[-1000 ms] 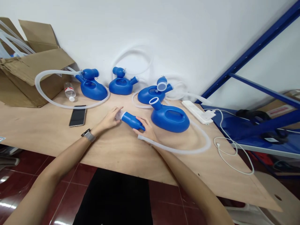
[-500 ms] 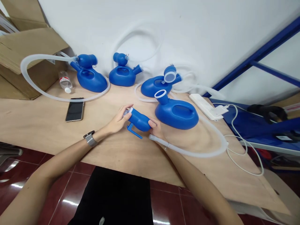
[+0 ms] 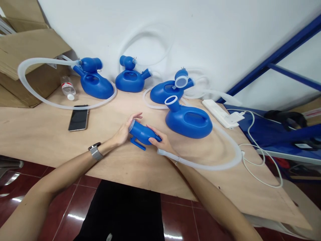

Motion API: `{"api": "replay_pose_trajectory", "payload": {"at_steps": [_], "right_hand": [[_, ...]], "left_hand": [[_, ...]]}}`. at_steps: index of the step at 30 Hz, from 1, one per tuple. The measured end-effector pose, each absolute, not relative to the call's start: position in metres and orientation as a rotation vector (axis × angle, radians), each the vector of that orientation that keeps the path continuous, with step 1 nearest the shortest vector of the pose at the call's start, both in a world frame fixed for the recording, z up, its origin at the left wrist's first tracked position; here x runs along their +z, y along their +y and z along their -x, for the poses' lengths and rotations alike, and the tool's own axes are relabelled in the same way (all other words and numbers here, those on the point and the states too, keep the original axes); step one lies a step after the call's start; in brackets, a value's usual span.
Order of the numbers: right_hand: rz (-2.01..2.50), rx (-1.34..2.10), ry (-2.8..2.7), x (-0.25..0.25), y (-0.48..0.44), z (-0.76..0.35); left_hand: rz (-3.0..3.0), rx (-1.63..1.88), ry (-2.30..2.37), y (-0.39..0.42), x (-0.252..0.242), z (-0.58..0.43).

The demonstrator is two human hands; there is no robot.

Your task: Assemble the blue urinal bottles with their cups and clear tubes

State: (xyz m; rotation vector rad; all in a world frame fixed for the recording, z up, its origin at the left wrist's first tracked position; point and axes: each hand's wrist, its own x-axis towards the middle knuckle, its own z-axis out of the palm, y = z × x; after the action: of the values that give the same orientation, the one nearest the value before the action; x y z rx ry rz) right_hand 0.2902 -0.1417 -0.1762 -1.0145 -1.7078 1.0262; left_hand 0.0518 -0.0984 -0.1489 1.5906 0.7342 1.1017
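In my right hand [image 3: 163, 141] is a blue urinal funnel [image 3: 143, 133], gripped with thumb and fingers around its narrow end. The funnel lies tilted above the table, its white rim to the left and a blue clip arm [image 3: 137, 144] hanging below. My left hand [image 3: 124, 130] has its palm against the rim, fingers stretched out and not wrapped around it. A clear tube [image 3: 213, 165] passes over my right wrist, its loose end just below the hand. To the right stands a blue urinal bottle [image 3: 189, 124] with an open white-rimmed neck.
Several more blue urinal bottles [image 3: 129, 82] with funnels and tubes stand along the wall. On the left are a phone [image 3: 78, 119], a water bottle [image 3: 67, 87] and a cardboard box [image 3: 30, 67]. A power strip [image 3: 218, 113] with a white cable lies at the right.
My left fingers have come off the funnel's rim and straightened, leaving the palm against it. The funnel and my right hand have shifted slightly left, and the right-hand grip now shows more fully.
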Motion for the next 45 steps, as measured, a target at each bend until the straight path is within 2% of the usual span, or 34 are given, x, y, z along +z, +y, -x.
{"api": "replay_pose_trajectory", "payload": {"at_steps": [11,14,17,21,24,28,36,40,45], "right_hand": [[0.985,0.475,-2.062,-0.165,-0.158,-0.298],[0.990,0.539,-1.999,-0.163,-0.154,-0.303],[1.011,0.745,-1.764,-0.167,-0.143,-0.308],[1.055,1.014,-1.227,-0.175,-0.130,-0.307],[1.070,1.120,-1.059,-0.180,-0.127,-0.301],[1.110,1.074,-1.067,-0.183,-0.130,-0.297],[1.144,0.687,-1.308,-0.169,-0.148,-0.296],[1.141,0.715,-1.240,-0.177,-0.138,-0.298],[1.123,0.961,-0.893,-0.193,-0.116,-0.306]], "left_hand": [[-1.447,0.987,0.638,-0.100,-0.143,-0.053],[-1.367,0.946,0.650,-0.097,-0.146,-0.054],[-1.352,0.888,0.636,-0.094,-0.143,-0.051],[-1.613,0.875,0.630,-0.093,-0.129,-0.041],[-1.771,0.883,0.757,-0.094,-0.123,-0.036],[-1.721,0.934,0.783,-0.093,-0.126,-0.036],[-1.540,0.995,0.866,-0.101,-0.134,-0.051],[-1.463,0.924,0.858,-0.099,-0.131,-0.050],[-1.292,0.873,0.760,-0.093,-0.127,-0.043]]}}
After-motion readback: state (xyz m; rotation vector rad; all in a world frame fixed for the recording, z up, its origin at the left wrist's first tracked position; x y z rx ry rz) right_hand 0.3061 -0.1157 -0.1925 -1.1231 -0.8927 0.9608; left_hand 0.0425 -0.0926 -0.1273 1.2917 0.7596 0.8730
